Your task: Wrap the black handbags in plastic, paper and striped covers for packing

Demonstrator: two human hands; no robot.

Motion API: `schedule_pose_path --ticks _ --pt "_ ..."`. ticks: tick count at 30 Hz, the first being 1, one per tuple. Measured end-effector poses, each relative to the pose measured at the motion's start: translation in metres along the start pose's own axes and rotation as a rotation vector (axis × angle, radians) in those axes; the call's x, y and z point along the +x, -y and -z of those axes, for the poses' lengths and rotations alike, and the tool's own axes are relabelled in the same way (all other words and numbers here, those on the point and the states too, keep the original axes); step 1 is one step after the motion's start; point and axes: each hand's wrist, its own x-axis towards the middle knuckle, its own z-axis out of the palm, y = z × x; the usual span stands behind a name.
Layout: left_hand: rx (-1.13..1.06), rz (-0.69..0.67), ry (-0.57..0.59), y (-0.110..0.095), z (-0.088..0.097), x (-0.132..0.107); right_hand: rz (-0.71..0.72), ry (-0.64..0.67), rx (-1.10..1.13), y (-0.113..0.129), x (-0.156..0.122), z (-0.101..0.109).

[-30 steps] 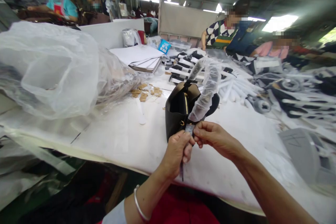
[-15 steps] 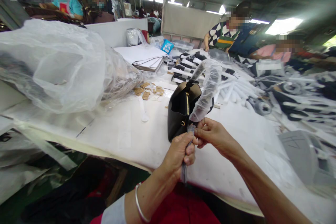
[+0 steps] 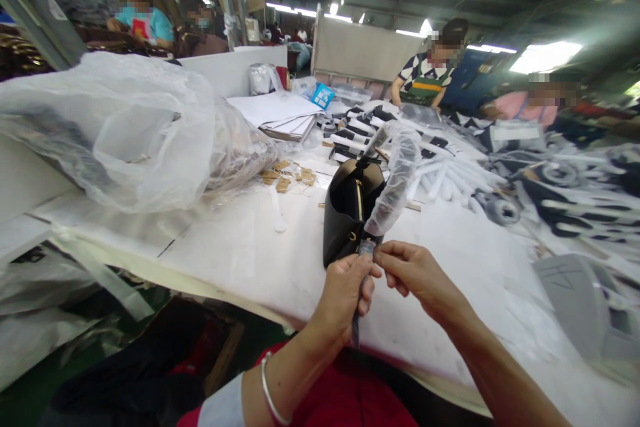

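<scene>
A black handbag [image 3: 340,223] stands upright on the white table, its top open and a gold zip showing inside. Clear plastic wrap [image 3: 397,177] covers its raised handle. My left hand [image 3: 350,290] is closed around a dark strap [image 3: 367,250] at the bag's near side; the strap's upper end has clear film on it and its tail hangs below the fist. Close beside it, my right hand [image 3: 410,270] has thumb and forefinger pinched together at the strap's edge. Whatever lies between those fingertips is too small to make out.
A big clear plastic bag [image 3: 150,140] bulges on the left. Small brown tags [image 3: 285,177] lie behind the handbag, near a stack of white sheets [image 3: 280,110]. Wrapped black-and-white pieces [image 3: 565,207] pile up on the right, beside a grey panel [image 3: 575,300]. Several people work beyond.
My right hand has drawn slightly down and away from the handle's base, with its fingers closer together. My left hand keeps its grip on the strap. The view has shifted a little.
</scene>
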Motion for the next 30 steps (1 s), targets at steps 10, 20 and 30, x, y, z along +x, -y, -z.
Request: schedule_pose_path --ticks 10,20,30 --pt "-0.013 0.058 0.080 0.001 0.005 0.002 -0.103 0.506 0.723 -0.021 -0.015 -0.002" --pt "0.492 -0.213 -0.029 -0.005 0.014 0.001 -0.047 0.009 0.189 -0.006 -0.022 0.003" --pt "0.981 -0.631 -0.138 0.008 0.030 0.013 0.330 -0.322 -0.606 0.016 -0.016 -0.031"
